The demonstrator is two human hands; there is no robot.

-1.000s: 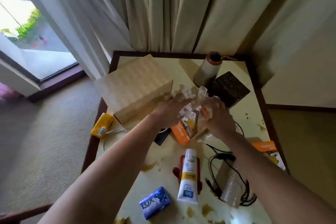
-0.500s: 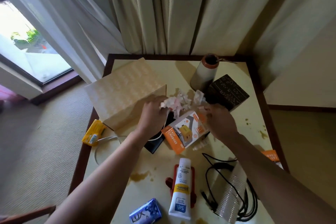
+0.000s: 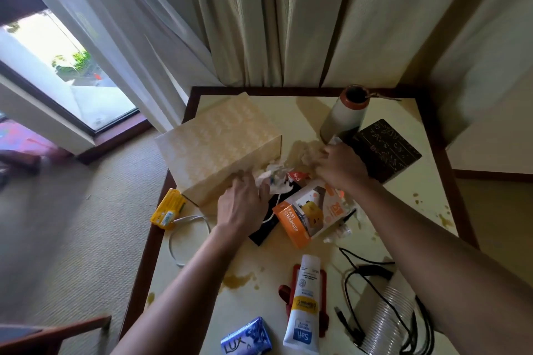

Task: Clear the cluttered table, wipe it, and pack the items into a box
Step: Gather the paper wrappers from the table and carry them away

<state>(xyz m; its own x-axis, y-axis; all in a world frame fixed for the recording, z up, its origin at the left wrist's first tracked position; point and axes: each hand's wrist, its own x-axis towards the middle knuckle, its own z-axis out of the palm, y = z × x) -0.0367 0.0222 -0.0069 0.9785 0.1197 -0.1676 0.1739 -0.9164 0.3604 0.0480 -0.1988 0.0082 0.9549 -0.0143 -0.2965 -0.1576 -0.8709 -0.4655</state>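
One cream patterned cardboard box (image 3: pixel 219 150) lies closed at the surface's (image 3: pixel 403 210) far left. Beside it, the left hand (image 3: pixel 242 204) grips crumpled white paper (image 3: pixel 271 179). The right hand (image 3: pixel 340 167) covers a stained wad (image 3: pixel 302 153); I cannot tell whether it grips. One orange charger carton (image 3: pixel 305 216) lies between the wrists. Two soap bars: yellow (image 3: pixel 167 209) overhanging the left edge, blue (image 3: pixel 246 339) nearest.

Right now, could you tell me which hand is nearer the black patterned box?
Right. The right hand is beside the black patterned box; the left hand is further left, by the beige box.
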